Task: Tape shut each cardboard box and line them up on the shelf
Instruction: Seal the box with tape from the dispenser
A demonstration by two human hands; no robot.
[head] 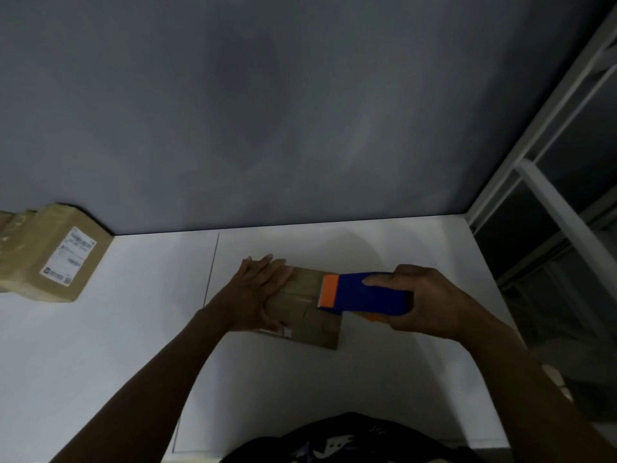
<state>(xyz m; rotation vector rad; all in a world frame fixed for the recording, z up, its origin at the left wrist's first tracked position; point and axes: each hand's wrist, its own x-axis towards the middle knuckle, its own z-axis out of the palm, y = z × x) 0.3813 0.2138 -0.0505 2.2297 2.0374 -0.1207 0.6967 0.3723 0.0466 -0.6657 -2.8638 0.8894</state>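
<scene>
Right grip (430, 302) wraps tape dispenser (367, 294), long axis left-right, orange end left.

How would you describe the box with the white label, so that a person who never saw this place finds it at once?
Start at the white table under the grey wall and follow it to its far left edge. There sits a brown cardboard box, apart from both hands. Unlike the box being taped in the middle, it carries a white printed label on the side facing right.
</scene>
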